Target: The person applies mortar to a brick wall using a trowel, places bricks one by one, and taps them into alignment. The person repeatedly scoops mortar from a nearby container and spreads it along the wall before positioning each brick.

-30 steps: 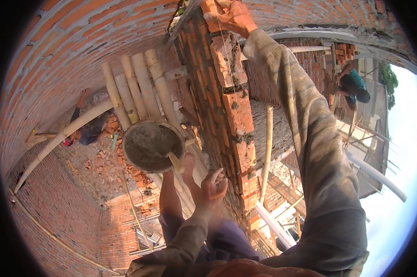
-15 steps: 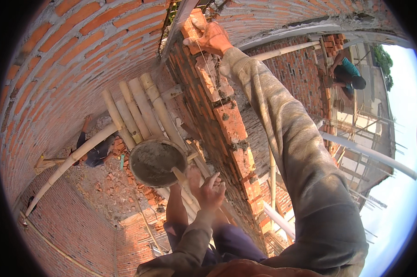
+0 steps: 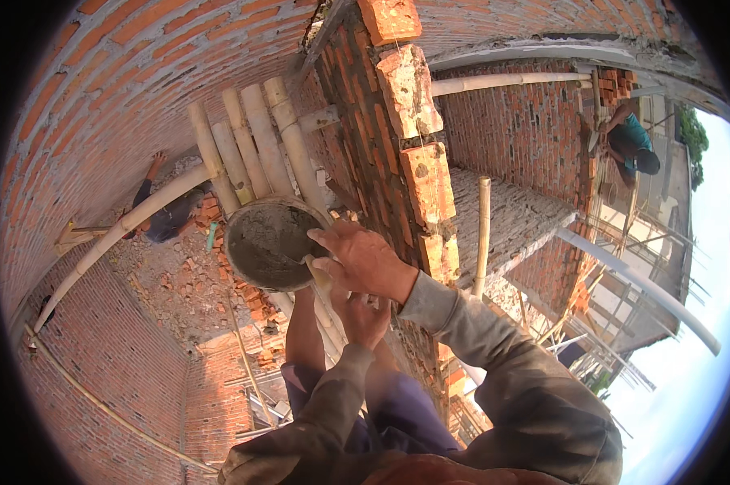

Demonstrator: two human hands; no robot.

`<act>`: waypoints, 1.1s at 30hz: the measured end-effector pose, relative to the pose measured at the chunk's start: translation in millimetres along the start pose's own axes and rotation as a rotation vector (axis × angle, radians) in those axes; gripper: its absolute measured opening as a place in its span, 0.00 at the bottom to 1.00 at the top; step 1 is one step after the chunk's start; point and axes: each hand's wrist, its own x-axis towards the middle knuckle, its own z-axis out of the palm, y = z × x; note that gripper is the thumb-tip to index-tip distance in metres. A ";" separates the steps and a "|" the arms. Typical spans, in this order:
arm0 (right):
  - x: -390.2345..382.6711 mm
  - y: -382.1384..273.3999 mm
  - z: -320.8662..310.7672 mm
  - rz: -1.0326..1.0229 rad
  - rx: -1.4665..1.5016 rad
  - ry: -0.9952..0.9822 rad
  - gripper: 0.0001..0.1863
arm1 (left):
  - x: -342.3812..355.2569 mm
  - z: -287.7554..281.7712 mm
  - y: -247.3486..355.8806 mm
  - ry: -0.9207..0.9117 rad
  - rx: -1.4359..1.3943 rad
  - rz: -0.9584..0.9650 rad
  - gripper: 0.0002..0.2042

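Note:
A round bucket [image 3: 234, 257] of wet grey mortar stands before me on the scaffold. My left hand [image 3: 363, 320] is closed beside its near right rim, on a trowel [image 3: 319, 276] whose pale blade shows at the rim; the handle is hidden. My right hand [image 3: 369, 257] reaches over from the right, just above the left, fingers apart and pointing at the mortar. Whether it touches the trowel I cannot tell. To the right runs a brick wall [image 3: 365, 129], its top course of bricks [image 3: 428, 184] with a thin string along it.
Bamboo poles [image 3: 288, 133] form the platform under the bucket, and a long pole [image 3: 130, 218] slants off left. Far below, a person [image 3: 171, 214] is among scattered bricks. Another person [image 3: 630, 145] works at the far right. An upright bamboo pole [image 3: 483, 234] stands beyond the wall.
My right hand has left a brick at the far end of the wall top and come back to the bucket. The left hand has risen slightly with the trowel. The view has shifted.

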 end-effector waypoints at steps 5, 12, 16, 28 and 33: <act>12.6 22.5 124.7 0.242 -0.054 -0.557 0.50 | -18.2 6.1 -5.7 0.079 -0.309 -0.165 0.15; 4.6 11.1 131.8 0.350 0.013 -0.362 0.38 | -33.3 14.2 -16.2 -0.096 -0.132 -0.112 0.13; -51.3 5.8 2.2 0.126 0.679 -0.276 0.32 | -41.9 2.2 -1.6 -0.399 -0.056 -0.211 0.11; -114.7 64.7 -168.8 0.208 0.732 0.809 0.19 | 292.5 -75.0 261.0 0.015 -0.488 0.090 0.18; -48.4 82.2 -203.7 0.050 1.169 0.711 0.19 | 378.5 -24.2 319.8 -0.047 -0.441 0.070 0.14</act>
